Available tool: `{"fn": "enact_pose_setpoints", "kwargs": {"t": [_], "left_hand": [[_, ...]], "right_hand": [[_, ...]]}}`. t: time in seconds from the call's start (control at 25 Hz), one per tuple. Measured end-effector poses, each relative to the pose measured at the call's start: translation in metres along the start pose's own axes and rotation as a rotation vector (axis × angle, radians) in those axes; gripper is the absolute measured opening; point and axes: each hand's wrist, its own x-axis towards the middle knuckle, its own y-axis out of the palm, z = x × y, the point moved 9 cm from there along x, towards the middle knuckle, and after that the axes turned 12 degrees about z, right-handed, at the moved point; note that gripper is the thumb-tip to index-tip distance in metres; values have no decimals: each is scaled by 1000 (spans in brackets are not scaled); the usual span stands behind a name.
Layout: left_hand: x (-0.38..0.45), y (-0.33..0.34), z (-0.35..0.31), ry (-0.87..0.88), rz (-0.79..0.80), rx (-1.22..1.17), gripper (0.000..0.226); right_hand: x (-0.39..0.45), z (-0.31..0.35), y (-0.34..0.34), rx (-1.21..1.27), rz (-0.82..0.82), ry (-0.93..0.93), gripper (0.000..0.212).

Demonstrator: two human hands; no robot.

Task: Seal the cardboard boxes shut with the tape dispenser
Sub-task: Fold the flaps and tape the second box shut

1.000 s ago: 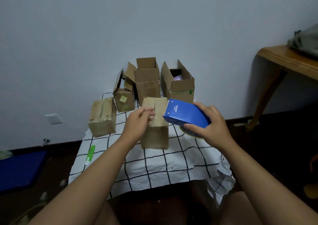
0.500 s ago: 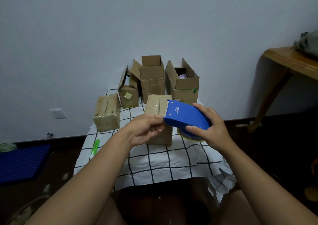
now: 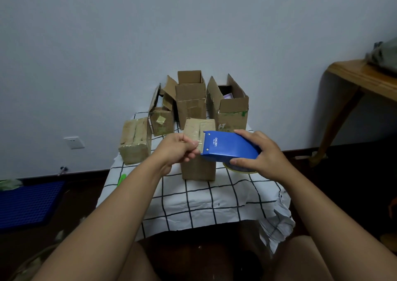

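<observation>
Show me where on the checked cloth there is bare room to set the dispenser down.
The near half of the checked cloth, between the taped box and the front edge, is bare. A narrower strip lies by the green cutter, in front of the left taped box. The back is crowded: three open boxes stand close together.

I hold the blue tape dispenser [image 3: 229, 146] above a closed box [image 3: 198, 152] at the table's centre. Another closed box [image 3: 135, 141] lies left; three open boxes [image 3: 191, 97] stand along the far edge.
</observation>
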Motion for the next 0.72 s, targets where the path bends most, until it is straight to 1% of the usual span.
{"fn": "enact_pose_setpoints", "kwargs": {"t": [0.08, 0.16, 0.2, 0.28, 0.44, 0.6, 0.72], "left_hand": [[-2, -17, -1, 19, -103, 4, 17], [-6, -39, 1, 34, -233, -6, 17], [-8, -45, 3, 37, -271, -1, 17], [-9, -47, 10, 29, -290, 24, 15], [-6, -39, 29, -1, -259, 6, 17], [-5, -44, 30, 28, -296, -26, 15], [-1, -48, 32, 40, -310, -120, 15]], "right_hand": [[3, 1, -9, -46, 1, -1, 76], [3, -5, -22, -96, -6, 27, 78], [3, -8, -26, -125, -2, 47, 79], [6, -11, -29, -178, 28, 82, 78], [13, -7, -22, -243, 94, 103, 76], [16, -5, -27, -275, 83, 105, 76], [21, -1, -30, -304, 102, 93, 76]]}}
